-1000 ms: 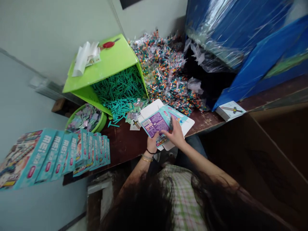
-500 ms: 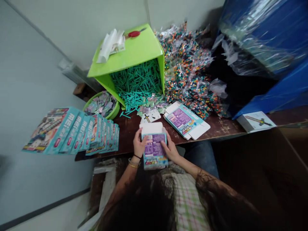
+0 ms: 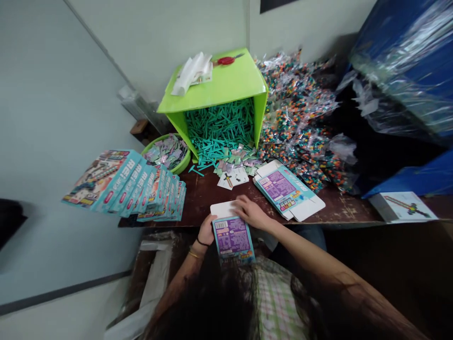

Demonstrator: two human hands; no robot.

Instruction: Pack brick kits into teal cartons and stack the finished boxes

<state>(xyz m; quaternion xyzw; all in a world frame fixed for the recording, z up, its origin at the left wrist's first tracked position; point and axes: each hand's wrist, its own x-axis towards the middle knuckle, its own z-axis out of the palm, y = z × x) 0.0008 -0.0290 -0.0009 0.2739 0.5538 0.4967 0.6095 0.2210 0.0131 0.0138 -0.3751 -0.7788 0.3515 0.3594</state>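
My left hand (image 3: 206, 231) grips the left side of a small teal and purple carton (image 3: 233, 239) held at the table's near edge. The carton's white top flap (image 3: 223, 209) stands open. My right hand (image 3: 250, 211) rests on the flap end of the carton, fingers curved over it. A stack of flat unfolded cartons (image 3: 287, 191) lies just right of my hands on the dark wooden table (image 3: 339, 212).
A row of filled teal boxes (image 3: 141, 189) stands at the left. Behind are a green bowl of small packets (image 3: 166, 151), a tipped green bin spilling teal sticks (image 3: 221, 127), a pile of bagged coloured beads (image 3: 300, 123), leaflets (image 3: 403, 206) and blue wrapped bundles (image 3: 406, 61).
I picked one flat carton off the stack and pulled it toward me, and it now stands opened up. My right hand moved from its side to the top flap.
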